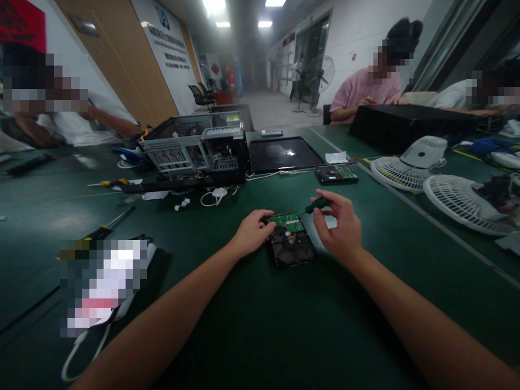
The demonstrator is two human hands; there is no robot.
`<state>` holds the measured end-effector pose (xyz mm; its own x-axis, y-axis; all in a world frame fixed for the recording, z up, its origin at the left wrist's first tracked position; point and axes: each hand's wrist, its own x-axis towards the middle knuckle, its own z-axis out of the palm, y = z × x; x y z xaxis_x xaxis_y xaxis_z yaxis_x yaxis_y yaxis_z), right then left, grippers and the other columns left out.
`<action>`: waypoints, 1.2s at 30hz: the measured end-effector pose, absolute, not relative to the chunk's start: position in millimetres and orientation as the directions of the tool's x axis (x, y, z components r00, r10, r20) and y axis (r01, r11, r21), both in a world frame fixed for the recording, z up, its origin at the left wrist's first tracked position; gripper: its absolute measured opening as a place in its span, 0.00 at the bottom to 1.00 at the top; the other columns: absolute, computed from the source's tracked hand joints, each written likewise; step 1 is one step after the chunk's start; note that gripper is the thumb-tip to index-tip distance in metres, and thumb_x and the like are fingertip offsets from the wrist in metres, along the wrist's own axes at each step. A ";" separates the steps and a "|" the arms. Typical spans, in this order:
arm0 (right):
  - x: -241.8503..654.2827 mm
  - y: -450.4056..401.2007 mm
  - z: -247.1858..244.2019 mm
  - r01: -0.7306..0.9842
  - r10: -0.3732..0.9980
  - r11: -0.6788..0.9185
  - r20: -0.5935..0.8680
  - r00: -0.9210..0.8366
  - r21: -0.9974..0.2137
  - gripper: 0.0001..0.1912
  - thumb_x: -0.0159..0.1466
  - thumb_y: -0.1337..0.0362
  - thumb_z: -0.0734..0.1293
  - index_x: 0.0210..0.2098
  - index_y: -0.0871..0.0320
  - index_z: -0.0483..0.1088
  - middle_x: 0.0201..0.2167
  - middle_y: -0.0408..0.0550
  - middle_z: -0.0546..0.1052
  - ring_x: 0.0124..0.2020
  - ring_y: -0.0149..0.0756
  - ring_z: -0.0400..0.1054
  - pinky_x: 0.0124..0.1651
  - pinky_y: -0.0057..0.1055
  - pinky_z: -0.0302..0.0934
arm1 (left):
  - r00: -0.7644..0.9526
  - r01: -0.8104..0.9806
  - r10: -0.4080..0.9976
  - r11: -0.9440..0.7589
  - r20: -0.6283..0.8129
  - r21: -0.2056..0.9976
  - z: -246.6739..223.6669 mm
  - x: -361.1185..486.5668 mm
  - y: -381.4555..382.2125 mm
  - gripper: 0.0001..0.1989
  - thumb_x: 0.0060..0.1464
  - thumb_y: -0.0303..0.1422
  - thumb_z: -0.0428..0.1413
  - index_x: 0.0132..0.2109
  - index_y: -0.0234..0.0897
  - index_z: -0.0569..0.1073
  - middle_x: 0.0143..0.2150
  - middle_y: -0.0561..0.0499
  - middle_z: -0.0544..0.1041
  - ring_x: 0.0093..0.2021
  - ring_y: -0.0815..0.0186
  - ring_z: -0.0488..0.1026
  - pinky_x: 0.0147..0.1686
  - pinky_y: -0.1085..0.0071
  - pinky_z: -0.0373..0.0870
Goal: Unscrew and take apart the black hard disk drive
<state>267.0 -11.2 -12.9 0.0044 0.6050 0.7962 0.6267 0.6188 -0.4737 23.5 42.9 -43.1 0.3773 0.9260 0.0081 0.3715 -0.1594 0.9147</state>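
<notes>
A hard drive [293, 248] lies on the green tabletop in front of me, its green circuit board facing up at the far end. My left hand [255, 233] grips its far left corner, thumb on the near side and fingers along the edge. Between the thumb and fingers of my right hand [339, 227] is a small screwdriver [318, 205] with a dark green handle. Its tip points left toward the board's far right corner; whether it touches cannot be made out.
An opened computer case [195, 154] stands at the back left, beside a flat black panel [284, 154]. Behind my right hand lies a second hard drive [337, 174]. White fan parts [467, 200] are on the right, a longer screwdriver [108, 225] on the left. Several people sit around the table.
</notes>
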 end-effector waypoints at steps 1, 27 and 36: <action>267.0 -10.6 -13.4 0.627 0.603 0.619 0.798 0.006 -0.473 0.28 0.66 0.70 0.68 0.64 0.52 0.61 0.58 0.55 0.75 0.50 0.43 0.78 0.42 0.38 0.79 | 0.376 0.374 0.927 -0.160 0.008 0.914 -43.1 23.5 42.9 0.22 0.63 0.38 0.59 0.61 0.33 0.71 0.32 0.51 0.75 0.26 0.68 0.74 0.24 0.73 0.70; 265.0 -12.9 -7.0 0.737 0.539 0.575 0.842 -0.015 -0.355 0.19 0.67 0.65 0.70 0.57 0.51 0.68 0.51 0.52 0.76 0.42 0.40 0.77 0.43 0.41 0.76 | 0.383 0.368 0.924 -0.177 0.025 0.913 -43.1 23.2 42.6 0.20 0.63 0.38 0.59 0.59 0.35 0.72 0.34 0.50 0.77 0.25 0.69 0.74 0.23 0.74 0.69; 265.4 -13.0 -9.3 0.759 0.548 0.555 0.836 -0.027 -0.340 0.26 0.66 0.68 0.69 0.62 0.51 0.64 0.53 0.53 0.75 0.41 0.41 0.77 0.44 0.44 0.77 | 0.372 0.374 0.927 -0.197 0.047 0.906 -44.7 23.9 42.1 0.20 0.63 0.37 0.59 0.58 0.34 0.72 0.34 0.50 0.76 0.26 0.68 0.74 0.24 0.74 0.69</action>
<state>265.4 -13.0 -9.3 -0.0271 0.5482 0.8359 0.7590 0.5555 -0.3397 23.9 42.1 -44.7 0.3721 0.9270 0.0474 0.3741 -0.1965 0.9063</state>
